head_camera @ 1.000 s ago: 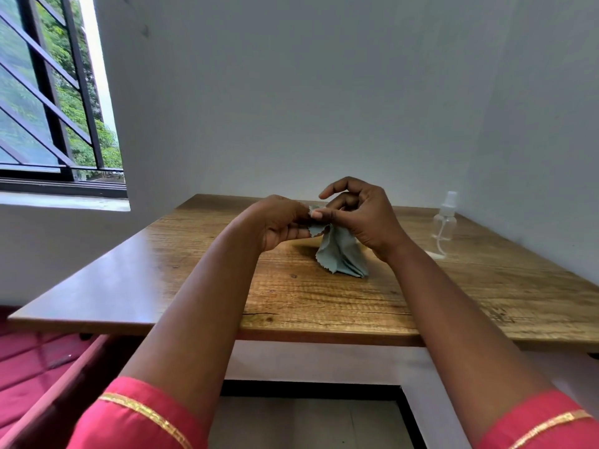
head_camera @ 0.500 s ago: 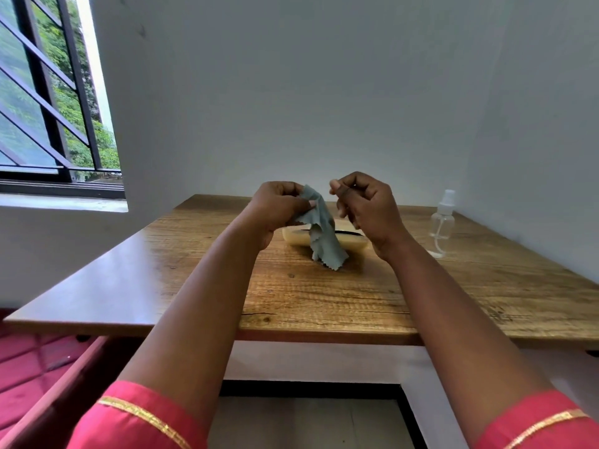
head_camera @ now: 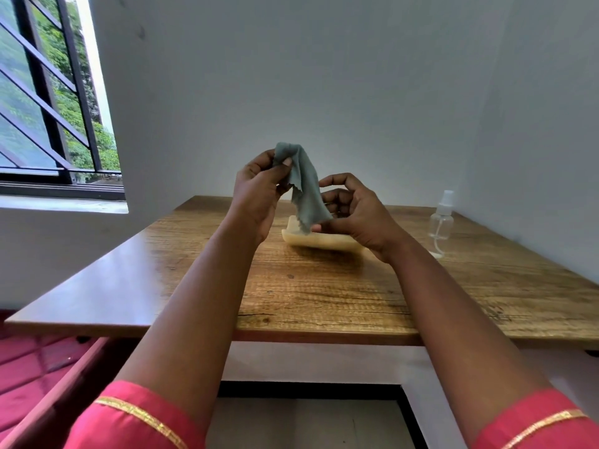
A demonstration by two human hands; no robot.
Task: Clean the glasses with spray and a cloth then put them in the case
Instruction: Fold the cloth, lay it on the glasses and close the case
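My left hand (head_camera: pixel 259 192) is raised above the table and pinches the top of a grey-green cloth (head_camera: pixel 304 189), which hangs down from it. My right hand (head_camera: pixel 353 212) is lower and to the right, its thumb and fingers touching the cloth's lower edge. Behind and below both hands a cream glasses case (head_camera: pixel 321 241) lies on the wooden table (head_camera: pixel 324 296). The glasses themselves are not visible; the hands and cloth hide the case's top. A clear spray bottle (head_camera: pixel 440 222) stands upright at the table's far right.
White walls close the table in at the back and on the right. A barred window (head_camera: pixel 48 102) is at the left. A red cushioned seat (head_camera: pixel 29 367) sits below the table's left front corner.
My left hand has lifted the cloth higher above the table. The right hand let go of its earlier grip and dropped to the cloth's lower edge. The cream case is now uncovered.
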